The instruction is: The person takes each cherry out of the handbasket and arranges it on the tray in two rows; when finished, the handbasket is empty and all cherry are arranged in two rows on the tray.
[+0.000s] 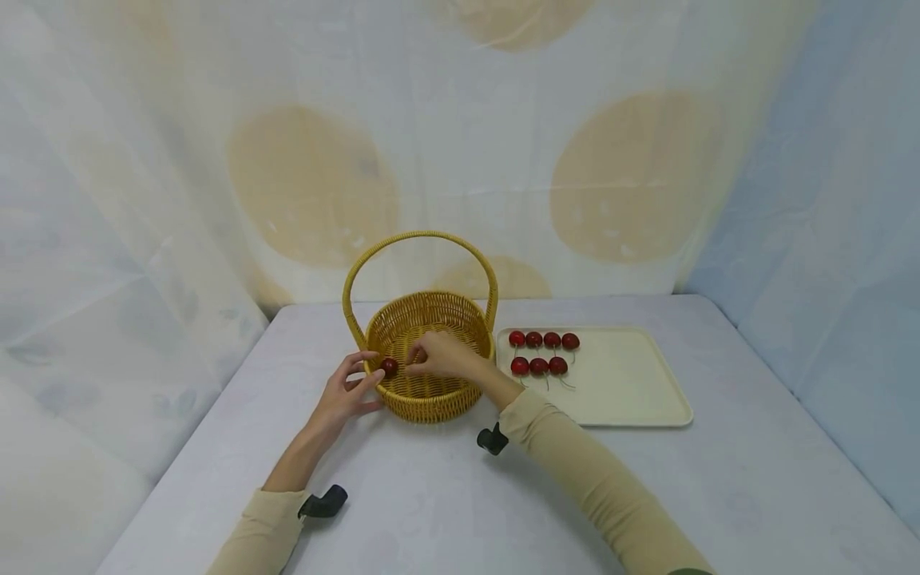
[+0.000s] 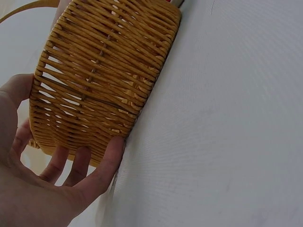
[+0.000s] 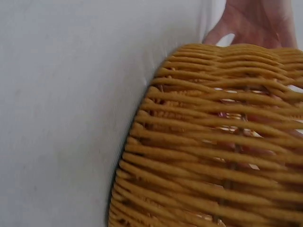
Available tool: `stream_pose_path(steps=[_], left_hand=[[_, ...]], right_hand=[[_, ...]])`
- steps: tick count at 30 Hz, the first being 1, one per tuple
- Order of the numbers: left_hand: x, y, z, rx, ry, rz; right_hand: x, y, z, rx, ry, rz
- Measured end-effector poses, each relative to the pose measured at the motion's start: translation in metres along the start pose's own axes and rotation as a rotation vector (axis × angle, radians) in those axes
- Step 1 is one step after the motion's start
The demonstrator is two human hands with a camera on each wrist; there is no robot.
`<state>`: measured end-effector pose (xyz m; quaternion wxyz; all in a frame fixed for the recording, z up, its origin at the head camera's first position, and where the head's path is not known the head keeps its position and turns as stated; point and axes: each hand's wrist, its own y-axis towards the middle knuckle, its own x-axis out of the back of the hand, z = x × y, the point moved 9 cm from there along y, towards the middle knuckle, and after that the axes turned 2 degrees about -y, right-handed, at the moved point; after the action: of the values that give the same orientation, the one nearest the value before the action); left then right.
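Note:
A yellow-brown wicker basket [image 1: 428,409] with a tall hoop handle stands upright on the table. My left hand [image 1: 350,391] grips its left side, with the thumb at the rim and the fingers spread against the outer weave, as the left wrist view also shows. One dark red cherry [image 1: 389,367] lies inside by the left wall, near the left thumb. Reaching over the basket's right rim, my right hand [image 1: 447,355] has its fingertips drawn together just right of that cherry. Whether a stem is between them cannot be made out. The weave hides the right fingers in the right wrist view.
Right of the basket lies a cream tray [image 1: 632,383]. Several stemmed red cherries [image 1: 539,366] sit in two rows on its left part. A pale cloth covers the table [image 1: 431,503], and patterned curtains [image 1: 460,160] hang behind and at both sides.

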<state>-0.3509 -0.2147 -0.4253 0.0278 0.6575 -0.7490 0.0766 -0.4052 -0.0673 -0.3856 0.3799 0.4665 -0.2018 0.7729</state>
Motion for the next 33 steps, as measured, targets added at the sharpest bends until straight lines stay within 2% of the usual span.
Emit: stream_pose_path(steps=[12,21,27,33], left_hand=[[0.0,0.001,0.001,-0.007,-0.016,0.01],[0.0,0.002,0.001,-0.008,-0.012,0.012],[0.001,0.002,0.001,-0.014,-0.016,0.01],[0.0,0.002,0.001,-0.012,-0.024,0.005]], right_hand=[[-0.017,0.011,0.004,-0.027,0.014,-0.003],[-0.017,0.018,0.01,-0.037,0.022,-0.029],[-0.021,0.024,0.015,-0.02,-0.036,-0.04],[-0.026,0.026,0.02,0.024,-0.087,-0.016]])
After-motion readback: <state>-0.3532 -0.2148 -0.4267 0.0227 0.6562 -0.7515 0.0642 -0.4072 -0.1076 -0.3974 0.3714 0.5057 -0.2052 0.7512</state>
